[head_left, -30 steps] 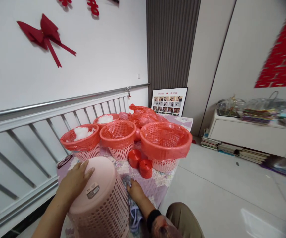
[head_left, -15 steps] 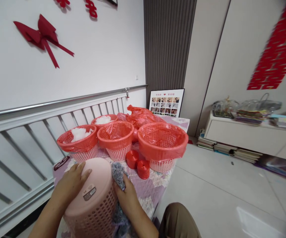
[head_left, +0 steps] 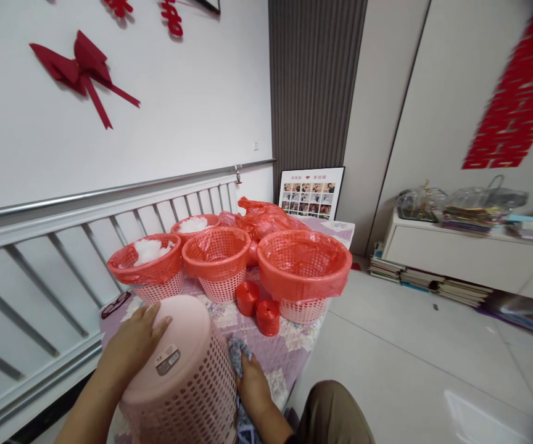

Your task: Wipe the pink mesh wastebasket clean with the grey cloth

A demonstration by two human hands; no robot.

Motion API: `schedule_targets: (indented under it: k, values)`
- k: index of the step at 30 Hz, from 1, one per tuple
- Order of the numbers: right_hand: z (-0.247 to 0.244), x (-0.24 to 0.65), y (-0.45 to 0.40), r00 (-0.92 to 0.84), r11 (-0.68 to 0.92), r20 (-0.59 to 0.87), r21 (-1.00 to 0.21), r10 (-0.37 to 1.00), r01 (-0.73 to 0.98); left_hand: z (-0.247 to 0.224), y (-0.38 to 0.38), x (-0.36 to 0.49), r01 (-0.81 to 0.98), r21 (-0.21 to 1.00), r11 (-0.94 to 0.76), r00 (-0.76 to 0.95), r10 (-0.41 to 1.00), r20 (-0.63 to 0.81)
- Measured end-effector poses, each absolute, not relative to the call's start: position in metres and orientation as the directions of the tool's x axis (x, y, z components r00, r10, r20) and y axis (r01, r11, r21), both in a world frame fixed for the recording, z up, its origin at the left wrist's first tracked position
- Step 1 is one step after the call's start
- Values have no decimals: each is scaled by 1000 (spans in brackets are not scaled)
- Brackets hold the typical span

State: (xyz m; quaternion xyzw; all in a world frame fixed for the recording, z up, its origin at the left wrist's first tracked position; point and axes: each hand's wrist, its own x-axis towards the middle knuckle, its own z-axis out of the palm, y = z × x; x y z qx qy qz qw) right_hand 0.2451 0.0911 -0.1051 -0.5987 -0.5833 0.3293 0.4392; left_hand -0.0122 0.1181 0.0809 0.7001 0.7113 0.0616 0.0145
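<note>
An overturned pink plastic basket (head_left: 187, 394) with perforated sides stands in front of me, its solid base facing up with a label stuck on it. My left hand (head_left: 137, 336) grips the basket at the left edge of its base, the thumb lying across the top. On the other side, my right hand (head_left: 253, 385) clutches a fuzzy grey-blue cloth (head_left: 239, 354) against the perforated wall. Part of the cloth hangs below this hand. Just beyond the basket are two red rolls of plastic ribbon (head_left: 268, 317), side by side on the table.
Several baskets lined with red bags stand behind, including a large one (head_left: 304, 271) at right and one with white stuffing (head_left: 148, 256) at left. Glasses (head_left: 115, 304) lie at the left edge of the flowered tablecloth (head_left: 289, 345). A white radiator (head_left: 67, 271) runs along the wall.
My right hand and the cloth have moved down and to the right along the basket's side. My left hand stays in place on the base.
</note>
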Motion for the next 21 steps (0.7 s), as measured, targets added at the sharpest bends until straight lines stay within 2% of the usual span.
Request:
schedule_targets:
  k: [5,10,14,17,21]
  values:
    - [-84,241,103,28,105,122,-934,992,341,81,118,-12,993,118,9,-17,998,69]
    - [-6,225,103,-36,299,299,-925,953,233,78,120,-16,993,120,-3,-6,997,71]
    - [39,217,93,-52,479,479,-852,876,212,76,120,-17,992,123,-1,-7,998,68]
    - [27,215,93,-35,489,494,-847,869,208,76,121,-17,992,125,-3,-5,998,63]
    - [-34,221,97,3,279,288,-928,958,246,76,121,-17,991,136,3,-10,998,55]
